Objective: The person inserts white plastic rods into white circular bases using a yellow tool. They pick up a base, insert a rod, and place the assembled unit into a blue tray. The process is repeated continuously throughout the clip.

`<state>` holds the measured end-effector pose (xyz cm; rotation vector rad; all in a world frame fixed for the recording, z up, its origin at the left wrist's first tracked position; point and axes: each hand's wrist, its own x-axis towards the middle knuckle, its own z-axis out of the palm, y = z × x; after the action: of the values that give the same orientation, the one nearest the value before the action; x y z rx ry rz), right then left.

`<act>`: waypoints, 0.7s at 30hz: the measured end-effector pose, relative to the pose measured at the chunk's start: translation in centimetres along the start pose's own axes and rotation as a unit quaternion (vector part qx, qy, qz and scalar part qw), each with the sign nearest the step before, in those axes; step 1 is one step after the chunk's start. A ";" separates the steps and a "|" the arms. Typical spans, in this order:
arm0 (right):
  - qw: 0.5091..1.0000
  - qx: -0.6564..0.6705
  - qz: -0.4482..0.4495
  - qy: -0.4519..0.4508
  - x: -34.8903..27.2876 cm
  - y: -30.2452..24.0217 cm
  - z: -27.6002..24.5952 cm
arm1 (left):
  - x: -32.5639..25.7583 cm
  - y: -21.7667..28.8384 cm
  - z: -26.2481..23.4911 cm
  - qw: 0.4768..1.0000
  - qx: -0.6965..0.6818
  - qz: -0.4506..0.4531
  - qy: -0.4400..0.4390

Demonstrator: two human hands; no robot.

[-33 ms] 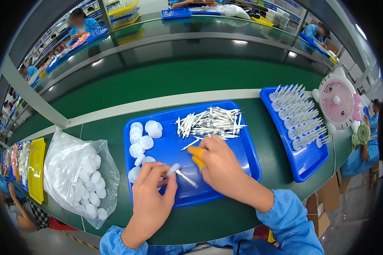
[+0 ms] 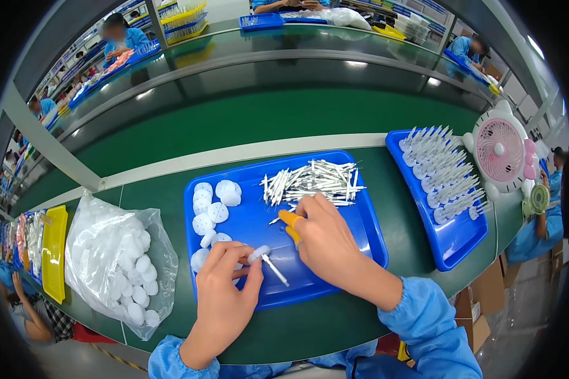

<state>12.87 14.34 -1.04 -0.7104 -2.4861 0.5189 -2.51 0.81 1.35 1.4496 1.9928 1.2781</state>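
Note:
My left hand (image 2: 224, 287) is closed over the near left part of a blue tray (image 2: 380, 243). Its thumb and fingers pinch a small white round cap (image 2: 258, 254), from which a thin white stick (image 2: 275, 271) points down and right. Yellow covers sit on the thumb and forefinger of my right hand (image 2: 322, 237), which are apart. The forefinger is over a loose white stick (image 2: 273, 221) lying on the tray, just below a heap of similar sticks (image 2: 316, 180). White round caps (image 2: 203, 223) lie along the tray's left side.
Left of the tray is a clear plastic bag (image 2: 117, 265) of white caps, beside a yellow tray (image 2: 55, 252). To the right stand a blue tray (image 2: 452, 256) with rows of capped sticks, a white-and-pink fan (image 2: 499, 148) and a small green fan (image 2: 537, 199). People work beyond.
The stick in my left hand's cap has swung slightly downward. My right hand has shifted a little, its fingers staying by the loose stick, which lies in about the same place.

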 end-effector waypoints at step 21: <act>0.984 0.151 -0.013 -0.092 -4.0 -1.4 -2.4 | -0.4 -0.2 0.4 0.998 -0.027 0.009 -0.056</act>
<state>16.61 11.47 0.15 -0.5282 -2.5003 0.9652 -2.18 0.64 0.91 1.4836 1.8626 1.2222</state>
